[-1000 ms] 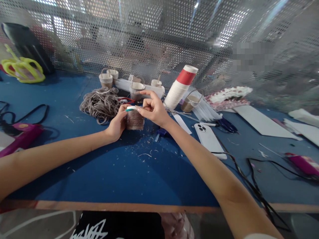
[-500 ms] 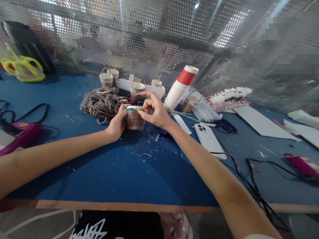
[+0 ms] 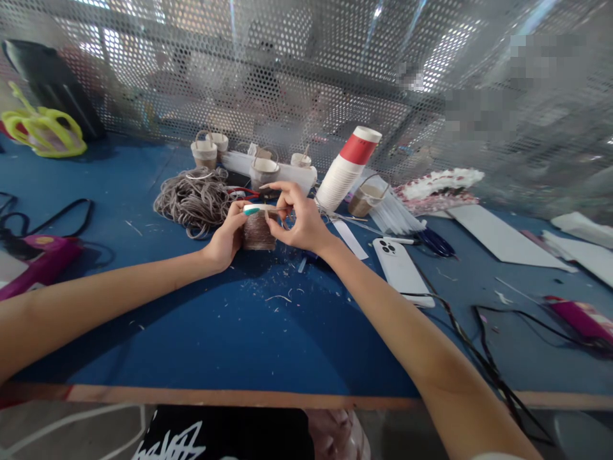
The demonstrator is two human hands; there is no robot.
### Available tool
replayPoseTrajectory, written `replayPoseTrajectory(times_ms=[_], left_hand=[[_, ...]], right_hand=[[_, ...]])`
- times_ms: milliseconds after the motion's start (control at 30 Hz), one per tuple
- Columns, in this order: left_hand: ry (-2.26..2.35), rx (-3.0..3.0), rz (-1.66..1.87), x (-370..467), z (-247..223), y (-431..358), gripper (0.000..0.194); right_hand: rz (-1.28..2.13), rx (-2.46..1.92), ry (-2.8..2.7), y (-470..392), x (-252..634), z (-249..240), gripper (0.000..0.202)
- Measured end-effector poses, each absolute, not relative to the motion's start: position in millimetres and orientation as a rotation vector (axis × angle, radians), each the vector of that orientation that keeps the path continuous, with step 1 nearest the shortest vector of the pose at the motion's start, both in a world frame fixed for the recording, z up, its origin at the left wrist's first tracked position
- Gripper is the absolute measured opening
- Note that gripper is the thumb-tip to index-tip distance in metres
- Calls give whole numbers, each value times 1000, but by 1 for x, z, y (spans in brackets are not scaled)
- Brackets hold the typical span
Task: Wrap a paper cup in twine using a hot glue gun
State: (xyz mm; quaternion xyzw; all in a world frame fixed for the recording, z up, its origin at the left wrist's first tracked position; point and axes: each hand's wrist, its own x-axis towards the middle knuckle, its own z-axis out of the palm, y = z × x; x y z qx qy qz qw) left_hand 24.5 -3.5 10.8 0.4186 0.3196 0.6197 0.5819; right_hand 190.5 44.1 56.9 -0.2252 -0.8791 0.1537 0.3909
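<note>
Just above the table in front of me is a paper cup (image 3: 259, 232) wound with brown cord, its white rim uppermost with a teal patch on it. My left hand (image 3: 227, 241) is closed around the cup's left side, thumb at the rim. At the right side of the rim, my right hand (image 3: 302, 217) pinches a thin strand of cord between thumb and forefinger, other fingers raised. The strand's far part is hard to make out. A heap of grey-brown cord (image 3: 194, 199) lies just behind my left hand.
Behind stand several cord-wrapped cups, one a small handled basket (image 3: 366, 199), and a stack of paper cups (image 3: 342, 169). A white phone (image 3: 402, 271) lies right, near black cables. Magenta glue guns, one at left (image 3: 50, 252), lie on both sides. Cord scraps litter the blue table (image 3: 230, 345).
My right hand has shifted slightly to the right along the rim, still pinching the strand. The cup has turned or tilted a little in my left hand.
</note>
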Motion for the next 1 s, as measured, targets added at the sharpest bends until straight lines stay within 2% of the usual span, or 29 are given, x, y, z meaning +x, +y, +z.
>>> replayPoseTrajectory(times_ms=[133,333,1000], left_hand=[[807,960,1444,26,14,-6,38],[746,935,1471,27,12,-4,33],[696,891,1476,27,6,2,21]], right_hand=[[317,-545,-2269,43,192,58,48],[268,-583,-2302,44,194,58,47],[361,-575,-2312,44,195,58,47]])
